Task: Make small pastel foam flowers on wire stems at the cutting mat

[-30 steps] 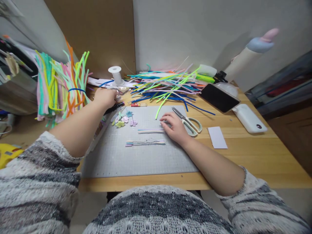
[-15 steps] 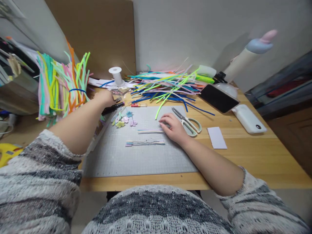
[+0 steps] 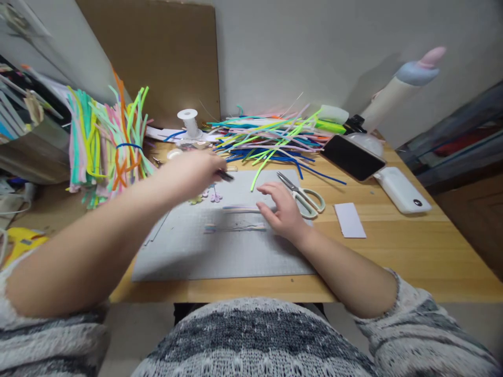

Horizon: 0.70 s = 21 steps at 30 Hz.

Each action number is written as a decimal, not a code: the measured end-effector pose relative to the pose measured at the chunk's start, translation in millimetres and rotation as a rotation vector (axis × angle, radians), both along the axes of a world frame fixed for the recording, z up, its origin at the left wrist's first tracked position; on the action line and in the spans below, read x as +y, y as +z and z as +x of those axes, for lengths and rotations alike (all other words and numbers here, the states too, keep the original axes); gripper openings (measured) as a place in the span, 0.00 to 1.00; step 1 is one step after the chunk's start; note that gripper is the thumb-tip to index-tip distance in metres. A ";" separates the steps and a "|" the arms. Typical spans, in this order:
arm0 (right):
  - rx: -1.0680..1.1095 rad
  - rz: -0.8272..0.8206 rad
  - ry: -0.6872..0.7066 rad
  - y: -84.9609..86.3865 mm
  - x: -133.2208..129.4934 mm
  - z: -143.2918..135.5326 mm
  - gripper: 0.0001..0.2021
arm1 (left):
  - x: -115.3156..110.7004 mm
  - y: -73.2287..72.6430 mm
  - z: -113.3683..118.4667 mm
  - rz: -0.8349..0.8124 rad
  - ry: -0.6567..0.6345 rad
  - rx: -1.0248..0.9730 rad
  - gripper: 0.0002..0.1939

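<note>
My left hand (image 3: pixel 206 168), blurred by motion, is closed round a dark slim object (image 3: pixel 226 176) above the back of the grey cutting mat (image 3: pixel 188 262). Near the scissors (image 3: pixel 301 196), my right hand (image 3: pixel 282 210) hovers or rests over the mat with its fingers apart. Just left of its fingertips lie thin pale strips (image 3: pixel 239 209). A second group of thin strips (image 3: pixel 236 228) lies nearer to me. Small pastel flower shapes (image 3: pixel 215 197) show partly behind my left forearm.
Colourful pipe cleaners (image 3: pixel 271 137) are piled at the back, and a tied bundle (image 3: pixel 128 146) stands at left. A white spool (image 3: pixel 189 123) is behind my left hand. Right lie a phone (image 3: pixel 353 157), power bank (image 3: pixel 404 189) and white card (image 3: pixel 349 220).
My left hand has moved right from the left back edge of the mat, carrying the dark object. My right hand has stayed in nearly the same place, its fingers spread slightly wider.
</note>
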State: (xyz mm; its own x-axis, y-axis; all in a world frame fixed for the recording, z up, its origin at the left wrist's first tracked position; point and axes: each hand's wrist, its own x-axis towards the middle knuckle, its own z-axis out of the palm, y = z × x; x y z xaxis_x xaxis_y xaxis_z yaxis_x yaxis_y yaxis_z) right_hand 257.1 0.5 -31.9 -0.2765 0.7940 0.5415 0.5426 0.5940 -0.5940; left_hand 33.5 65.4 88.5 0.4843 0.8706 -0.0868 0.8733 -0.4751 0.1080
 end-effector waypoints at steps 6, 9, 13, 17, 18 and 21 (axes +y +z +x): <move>0.082 -0.150 0.099 -1.0 -18.7 -8.2 0.19 | -66.7 -32.5 52.1 -0.123 -0.177 -0.452 0.16; 0.182 -0.180 -0.054 -8.3 -7.4 7.4 0.14 | -63.8 -57.7 48.7 0.063 -0.012 -0.473 0.15; -0.113 -0.252 -0.110 -15.6 8.9 24.2 0.09 | -56.7 -84.8 40.9 0.159 -0.045 -0.047 0.06; -0.296 -0.322 -0.017 -21.0 12.4 20.4 0.08 | -56.1 -98.5 39.6 0.148 -0.047 0.032 0.10; -0.292 -0.326 -0.001 -21.8 11.8 18.1 0.07 | -55.9 -100.6 39.5 0.147 -0.046 0.026 0.11; -0.255 -0.323 0.042 -23.0 9.4 12.7 0.07 | -54.8 -105.9 38.8 0.154 -0.045 0.006 0.11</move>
State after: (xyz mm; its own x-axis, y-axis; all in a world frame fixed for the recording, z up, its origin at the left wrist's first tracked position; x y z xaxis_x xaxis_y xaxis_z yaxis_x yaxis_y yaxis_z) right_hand 269.9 9.8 -54.8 -0.4054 0.8971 0.1759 0.6758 0.4237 -0.6031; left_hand 72.3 10.6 -17.4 0.5233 0.8510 0.0430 0.8510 -0.5246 0.0253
